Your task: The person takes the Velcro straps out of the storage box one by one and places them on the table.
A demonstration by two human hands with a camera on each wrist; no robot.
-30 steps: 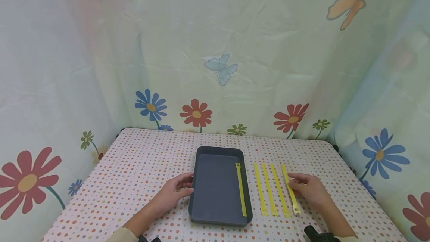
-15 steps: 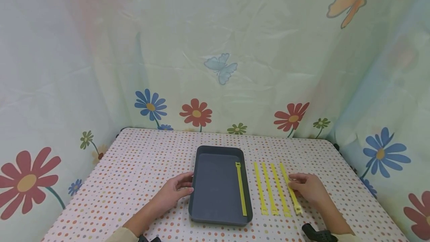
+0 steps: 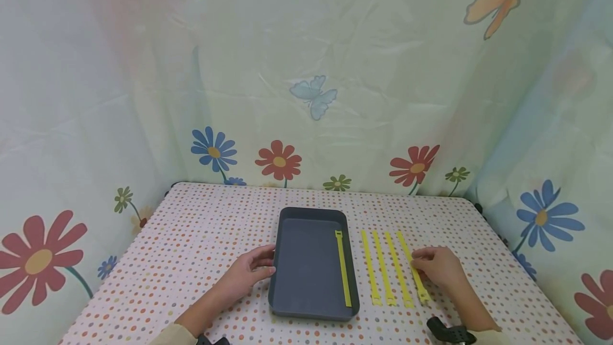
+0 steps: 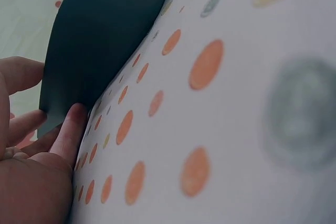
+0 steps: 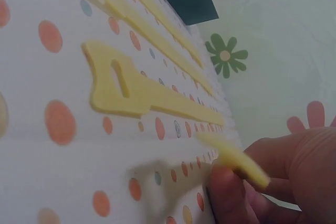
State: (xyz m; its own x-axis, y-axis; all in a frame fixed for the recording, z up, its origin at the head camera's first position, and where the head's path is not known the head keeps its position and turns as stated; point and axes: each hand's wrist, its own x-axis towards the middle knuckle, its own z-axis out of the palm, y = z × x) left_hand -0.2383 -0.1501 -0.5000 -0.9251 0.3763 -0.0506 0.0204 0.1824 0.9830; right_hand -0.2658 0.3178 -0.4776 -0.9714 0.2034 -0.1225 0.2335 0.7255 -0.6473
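Note:
A dark grey rectangular tray (image 3: 306,270) lies on the table, with one yellow hook-and-loop cable tie (image 3: 343,268) along its right side. My left hand (image 3: 246,274) rests against the tray's left wall; in the left wrist view its fingertips touch the tray wall (image 4: 100,35). To the right of the tray, several more yellow cable ties (image 3: 383,268) lie side by side, slotted heads toward me. My right hand (image 3: 440,268) pinches the rightmost cable tie (image 3: 419,281) between thumb and fingers. In the right wrist view that tie (image 5: 239,161) appears tilted above its shadow.
A dotted cloth covers the table (image 3: 215,217). Behind and at both sides hangs a curtain (image 3: 249,95) printed with flowers and butterflies. Dark straps with devices sit on both wrists, the right device (image 3: 450,330) near the table's front.
The pinched cable tie has shifted slightly left at its far end and slants more. My right hand has moved only a little with it. My left hand and the tray stay put.

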